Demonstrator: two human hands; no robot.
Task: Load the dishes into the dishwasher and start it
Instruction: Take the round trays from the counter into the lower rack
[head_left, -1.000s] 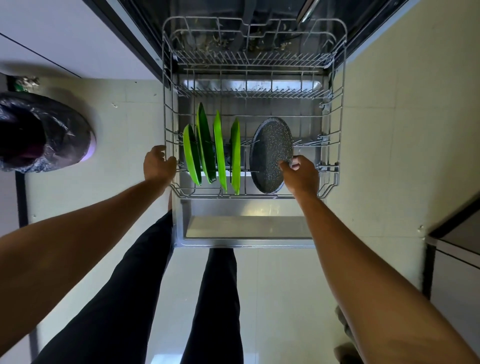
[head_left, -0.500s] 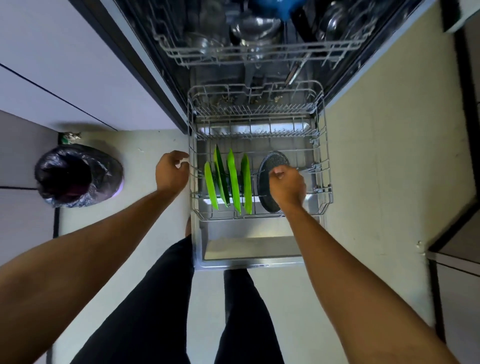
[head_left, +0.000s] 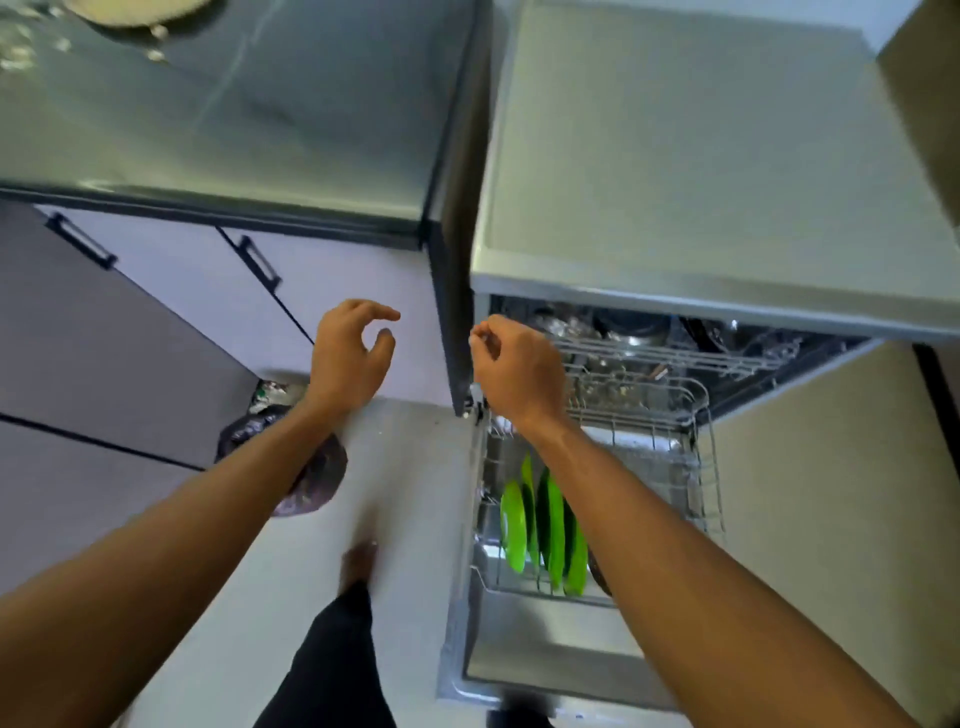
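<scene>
The dishwasher stands open with its lower rack (head_left: 702, 470) pulled out over the lowered door (head_left: 545, 657). Several green plates (head_left: 546, 525) stand upright in the rack's left part. Beside them only the rim of a dark speckled pan (head_left: 598, 570) shows behind my right forearm. My left hand (head_left: 353, 358) hangs in the air left of the dishwasher, fingers loosely curved and empty. My right hand (head_left: 514, 371) is up at the dishwasher's front left corner, fingers curled in, holding nothing I can see. The upper rack (head_left: 675, 356) holds metal ware.
A grey countertop (head_left: 208, 130) lies to the left, with handled cabinet doors (head_left: 260, 262) below it. A bin lined with a black bag (head_left: 311, 486) stands on the floor under my left forearm. My foot (head_left: 358, 564) is on the pale floor left of the door.
Both hands have let go of the rack and the pan and risen to the dishwasher's top edge. The view has swung up and to the left, bringing the countertop into sight.
</scene>
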